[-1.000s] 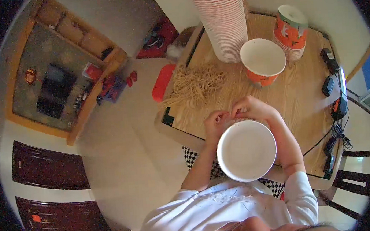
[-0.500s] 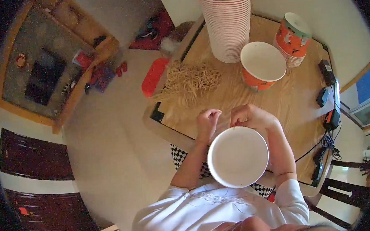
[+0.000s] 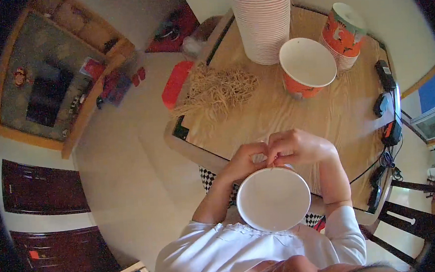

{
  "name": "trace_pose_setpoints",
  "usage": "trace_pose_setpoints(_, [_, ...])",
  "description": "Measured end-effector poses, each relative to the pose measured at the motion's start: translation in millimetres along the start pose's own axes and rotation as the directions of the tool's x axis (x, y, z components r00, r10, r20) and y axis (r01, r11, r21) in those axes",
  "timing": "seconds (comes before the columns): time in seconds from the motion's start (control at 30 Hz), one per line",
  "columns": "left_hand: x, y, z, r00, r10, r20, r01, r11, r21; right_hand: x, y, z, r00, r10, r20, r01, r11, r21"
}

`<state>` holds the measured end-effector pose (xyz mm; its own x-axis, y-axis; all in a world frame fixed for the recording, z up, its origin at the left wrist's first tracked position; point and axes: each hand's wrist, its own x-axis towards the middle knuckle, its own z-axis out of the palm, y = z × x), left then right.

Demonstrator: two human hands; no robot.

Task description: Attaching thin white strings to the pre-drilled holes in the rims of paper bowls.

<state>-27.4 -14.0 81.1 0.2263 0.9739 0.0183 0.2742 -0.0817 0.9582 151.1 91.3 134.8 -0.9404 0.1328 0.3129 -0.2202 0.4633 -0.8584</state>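
A round paper tub (image 3: 273, 200) with a white inside sits against my shirt front, its open mouth facing up. Just past its far rim my left hand (image 3: 249, 159) and my right hand (image 3: 298, 145) meet, fingertips together. Both hands are closed in a pinch; whatever lies between the fingers is too small to make out. On the table beyond stands another tub (image 3: 307, 65), white inside with an orange patterned outside. Left of it lies a loose heap of straw-coloured strands (image 3: 222, 88).
A tall stack of nested white tubs (image 3: 263, 23) rises at the table's far side. Farther right are stacked orange-and-green tubs (image 3: 343, 31). Black adapters (image 3: 385, 76) and cables line the right edge of the wooden table (image 3: 326, 114). A red oblong thing (image 3: 176, 83) is by the left edge.
My left hand has moved right and down until its fingers meet my right hand's. The tub at my lap has shifted slightly nearer to me and left.
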Motion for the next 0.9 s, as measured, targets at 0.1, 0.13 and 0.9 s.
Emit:
trace_pose_setpoints(0.1, [0, 5, 1, 0.999, 0.040, 0.021, -0.040, 0.999, 0.005, -2, -11, 1, 0.981, 0.191, 0.013, -0.190, 0.979, -0.071])
trace_pose_setpoints(0.13, [0, 5, 2, 1.000, 0.020, 0.024, -0.019, 1.000, -0.012, -3, -9, 2, 0.981, 0.194, 0.013, -0.193, 0.979, -0.068])
trace_pose_setpoints(0.9, [-3, -4, -5, 0.999, 0.034, -0.002, -0.034, 0.985, 0.172, -2, 4, 3, 0.983, 0.171, 0.071, -0.159, 0.976, -0.149])
